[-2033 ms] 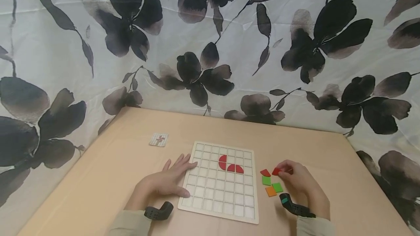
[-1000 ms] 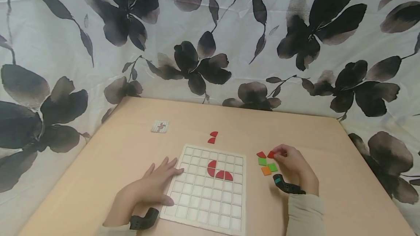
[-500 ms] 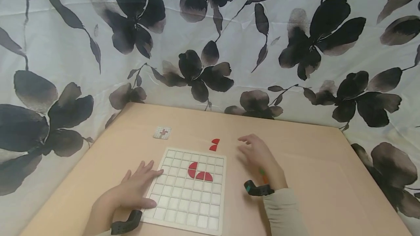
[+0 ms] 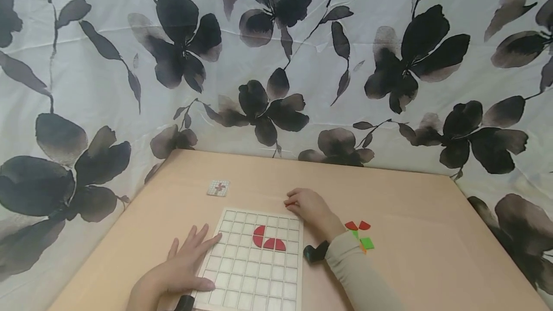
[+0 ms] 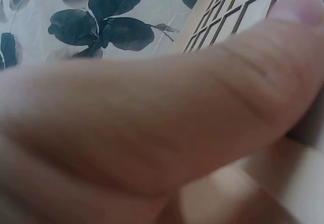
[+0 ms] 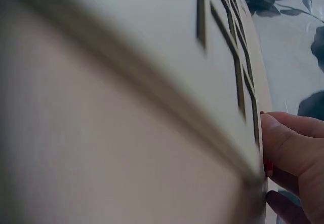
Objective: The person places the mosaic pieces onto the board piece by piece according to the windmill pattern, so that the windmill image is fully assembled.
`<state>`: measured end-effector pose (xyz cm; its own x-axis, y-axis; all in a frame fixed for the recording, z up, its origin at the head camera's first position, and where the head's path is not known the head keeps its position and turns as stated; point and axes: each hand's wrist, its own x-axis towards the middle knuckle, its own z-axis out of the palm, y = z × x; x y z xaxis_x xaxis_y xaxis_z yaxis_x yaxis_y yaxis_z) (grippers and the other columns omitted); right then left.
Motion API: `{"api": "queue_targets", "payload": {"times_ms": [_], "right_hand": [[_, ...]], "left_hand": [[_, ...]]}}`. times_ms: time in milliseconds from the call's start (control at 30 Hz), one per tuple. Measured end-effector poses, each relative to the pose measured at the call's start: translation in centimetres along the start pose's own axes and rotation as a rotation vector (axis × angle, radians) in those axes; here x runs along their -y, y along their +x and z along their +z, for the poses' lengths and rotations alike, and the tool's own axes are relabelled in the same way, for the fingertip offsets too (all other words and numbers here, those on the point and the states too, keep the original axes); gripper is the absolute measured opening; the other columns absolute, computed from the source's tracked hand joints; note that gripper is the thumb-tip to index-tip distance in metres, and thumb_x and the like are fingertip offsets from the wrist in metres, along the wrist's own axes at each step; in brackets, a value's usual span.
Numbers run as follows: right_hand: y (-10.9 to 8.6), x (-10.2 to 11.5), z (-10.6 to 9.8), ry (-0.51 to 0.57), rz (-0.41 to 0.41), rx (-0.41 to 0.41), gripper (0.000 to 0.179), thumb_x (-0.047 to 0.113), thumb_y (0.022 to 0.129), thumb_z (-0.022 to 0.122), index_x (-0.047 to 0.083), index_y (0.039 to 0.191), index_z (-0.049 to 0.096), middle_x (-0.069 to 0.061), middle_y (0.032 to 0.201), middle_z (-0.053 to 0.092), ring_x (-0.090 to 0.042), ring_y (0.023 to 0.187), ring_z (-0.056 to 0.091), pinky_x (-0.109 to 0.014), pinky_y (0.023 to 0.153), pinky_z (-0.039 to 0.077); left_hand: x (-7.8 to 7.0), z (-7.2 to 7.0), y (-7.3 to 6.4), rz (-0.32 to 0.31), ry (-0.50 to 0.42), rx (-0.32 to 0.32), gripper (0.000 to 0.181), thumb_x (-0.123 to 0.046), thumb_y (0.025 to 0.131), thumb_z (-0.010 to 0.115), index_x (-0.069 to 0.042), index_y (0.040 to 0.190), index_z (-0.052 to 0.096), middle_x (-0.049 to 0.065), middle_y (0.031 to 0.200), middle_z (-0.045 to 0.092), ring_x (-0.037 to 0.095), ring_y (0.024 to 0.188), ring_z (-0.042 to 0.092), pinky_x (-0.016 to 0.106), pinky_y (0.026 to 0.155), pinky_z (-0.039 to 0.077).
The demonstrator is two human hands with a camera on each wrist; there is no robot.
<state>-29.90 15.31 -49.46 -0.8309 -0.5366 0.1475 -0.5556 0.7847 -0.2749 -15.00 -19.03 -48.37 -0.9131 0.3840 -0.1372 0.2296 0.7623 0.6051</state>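
My left hand (image 4: 181,265) lies with fingers spread at the left edge of a white grid board (image 4: 242,280), its thumb resting on the near left part. Three red quarter-circle pieces (image 4: 258,236) sit in the board's squares. Beyond the board's far right corner, my right hand (image 4: 311,208) has curled fingers pinching at a red quarter-circle piece (image 4: 288,205), mostly hidden by the hand. In the right wrist view, red bits show at the thumb and fingertip (image 6: 273,125). The left wrist view is mostly filled by the left thumb (image 5: 243,82).
A small card (image 4: 218,187) with a red pattern on a grid lies behind the board at left. Right of the right forearm are red pieces (image 4: 364,225), green squares (image 4: 366,243) and an orange square (image 4: 364,250) partly hidden by the sleeve. A floral cloth (image 4: 268,61) hangs behind the table.
My left hand drew the board nearer and leftward, and two red pieces came into view behind it. The right hand left the pieces at right and moved to those two.
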Motion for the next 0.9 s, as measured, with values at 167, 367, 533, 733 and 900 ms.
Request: {"api": "queue_targets", "payload": {"times_ms": [167, 367, 533, 733, 900], "right_hand": [[-4.0, -3.5, -1.9, -0.009, 0.095, -0.024, 0.02, 0.023, 0.085, 0.07, 0.015, 0.102, 0.076, -0.004, 0.115, 0.069, -0.024, 0.113, 0.062, -0.042, 0.099, 0.047], [-9.4, -7.0, -4.3, 0.087, 0.307, 0.012, 0.021, 0.018, 0.085, 0.07, 0.011, 0.104, 0.074, -0.01, 0.122, 0.065, -0.034, 0.118, 0.057, -0.05, 0.102, 0.043], [-12.0, -8.3, -5.3, 0.108, 0.369, -0.002, 0.019, 0.013, 0.084, 0.07, 0.008, 0.102, 0.074, -0.016, 0.121, 0.064, -0.039, 0.116, 0.056, -0.052, 0.1, 0.044], [-13.5, -8.6, -5.1, 0.185, 0.46, -0.074, 0.011, 0.012, 0.082, 0.072, 0.01, 0.093, 0.073, -0.014, 0.116, 0.063, -0.037, 0.111, 0.056, -0.054, 0.099, 0.044], [-14.2, -8.8, -4.4, 0.303, 0.561, -0.151, 0.009, 0.008, 0.082, 0.072, 0.012, 0.09, 0.071, -0.012, 0.112, 0.061, -0.033, 0.111, 0.055, -0.055, 0.101, 0.043]], "left_hand": [[-0.1, 0.5, 0.1, 0.002, -0.002, -0.005, 0.105, -0.057, 0.057, 0.078, -0.021, 0.146, 0.037, 0.023, 0.158, 0.011, 0.051, 0.142, -0.004, 0.074, 0.102, -0.011], [-0.4, 1.3, 1.9, 0.005, 0.072, -0.044, 0.103, -0.065, 0.06, 0.073, -0.023, 0.147, 0.037, 0.017, 0.158, 0.017, 0.047, 0.144, -0.001, 0.076, 0.1, -0.011], [-1.9, 2.4, 6.0, 0.024, 0.119, -0.055, 0.101, -0.072, 0.066, 0.066, -0.022, 0.148, 0.035, 0.01, 0.159, 0.018, 0.043, 0.146, 0.0, 0.075, 0.101, -0.012], [-4.0, 2.6, 9.9, 0.024, 0.156, 0.032, 0.1, -0.065, 0.069, 0.07, -0.021, 0.149, 0.031, 0.008, 0.16, 0.015, 0.04, 0.147, -0.002, 0.075, 0.104, -0.009], [-5.5, 2.0, 11.7, 0.014, 0.158, 0.098, 0.098, -0.057, 0.07, 0.075, -0.022, 0.15, 0.03, 0.008, 0.16, 0.014, 0.039, 0.147, -0.003, 0.073, 0.106, -0.007]]}}
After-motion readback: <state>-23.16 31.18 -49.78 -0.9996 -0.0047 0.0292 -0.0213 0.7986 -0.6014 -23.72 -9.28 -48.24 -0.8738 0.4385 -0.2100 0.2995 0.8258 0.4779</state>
